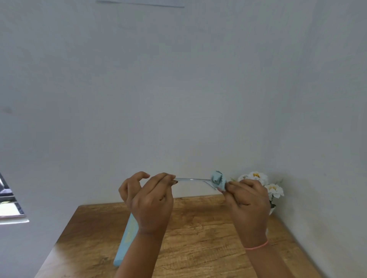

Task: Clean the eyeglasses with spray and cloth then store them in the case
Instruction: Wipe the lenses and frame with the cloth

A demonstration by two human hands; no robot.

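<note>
Legible text: none that you can read. The light-blue case (124,243), lying lengthwise on the wooden table (198,228), carries a pale yellow mark on its upper face; it is too blurred for you to tell letters from a logo. The pale sheet (139,2) at the wall's top edge shows no readable print.

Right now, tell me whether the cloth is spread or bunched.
Bunched: the cloth is a crumpled wad pinched by the right hand on the eyeglasses.
</note>
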